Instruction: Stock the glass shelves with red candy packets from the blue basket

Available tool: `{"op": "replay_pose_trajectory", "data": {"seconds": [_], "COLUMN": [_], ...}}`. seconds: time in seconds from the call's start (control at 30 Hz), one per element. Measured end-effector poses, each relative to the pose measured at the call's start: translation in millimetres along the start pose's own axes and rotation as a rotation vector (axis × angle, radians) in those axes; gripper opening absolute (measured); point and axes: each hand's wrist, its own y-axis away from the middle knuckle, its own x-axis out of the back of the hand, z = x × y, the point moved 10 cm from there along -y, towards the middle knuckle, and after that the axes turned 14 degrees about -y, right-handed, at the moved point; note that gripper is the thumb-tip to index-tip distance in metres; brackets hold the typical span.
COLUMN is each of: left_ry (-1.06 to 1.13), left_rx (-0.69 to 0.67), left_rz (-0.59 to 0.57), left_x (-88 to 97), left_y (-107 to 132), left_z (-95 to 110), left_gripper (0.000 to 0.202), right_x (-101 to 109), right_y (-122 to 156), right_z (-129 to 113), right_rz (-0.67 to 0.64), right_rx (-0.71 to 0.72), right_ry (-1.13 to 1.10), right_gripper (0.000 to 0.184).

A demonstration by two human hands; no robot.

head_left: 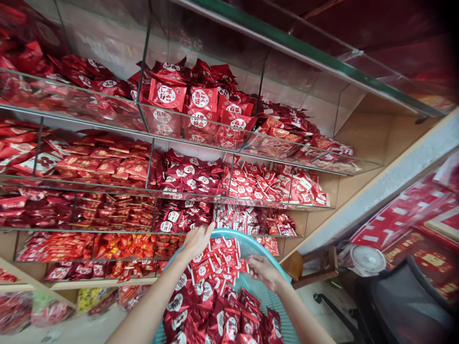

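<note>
A turquoise plastic basket (255, 245) stands in front of the shelves, heaped with small wrapped packets. The packets nearest me are dark red (217, 317) with white round labels; bright red packets (215, 263) lie toward the far side. My left hand (197, 242) is closed over the basket's far left rim, its fingertips partly hidden. Inside the basket, at the right, my right hand (263, 271) has curled fingers touching the end of a bright red packet (244, 265).
Glass-fronted shelves (201, 191) with dividers hold many red packets ahead. Bagged goods (50, 306) sit below at left. To the right are a wooden stool (317, 267), a black chair (405, 301), a round clear-lidded container (367, 259) and red printed goods (394, 215).
</note>
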Motion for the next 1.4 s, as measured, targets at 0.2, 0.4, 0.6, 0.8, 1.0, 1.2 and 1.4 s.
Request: {"op": "replay_pose_trajectory", "data": {"seconds": [0.2, 0.4, 0.6, 0.8, 1.0, 1.2, 1.4], "left_ry": [0.0, 0.01, 0.006, 0.009, 0.004, -0.001, -0.015], "left_rx": [0.001, 0.006, 0.004, 0.012, 0.027, 0.032, 0.029], "left_rz": [-0.001, -0.003, -0.001, 0.01, 0.015, 0.026, 0.034], "left_x": [-1.8, -2.0, -3.2, -2.1, -1.5, -0.1, 2.8], "left_y": [-0.4, 0.0, -1.0, -1.2, -1.1, -0.4, 0.8], "left_z": [-1.5, -1.3, -2.0, -2.4, -2.2, -3.0, -1.0], "left_gripper": [0.076, 0.075, 0.076, 0.075, 0.074, 0.072, 0.072], "right_x": [-3.3, -11.8, -12.1, -1.1, -13.7, -73.4, -93.7], "right_y": [-2.2, -9.1, -10.8, 0.5, 38.0, 76.9, 38.0], "right_z": [2.4, 10.0, 14.4, -13.3, -136.0, -243.3, -271.1], "right_rz": [0.017, -0.025, 0.021, 0.082, 0.192, 0.271, 0.509], "right_rx": [0.012, 0.03, 0.038, 0.13, 0.673, 0.995, 0.665], "right_ry": [0.027, 0.015, 0.058, 0.203, 0.542, 0.771, 1.203], "right_gripper": [0.025, 0.022, 0.017, 0.024, 0.025, 0.031, 0.038]}}
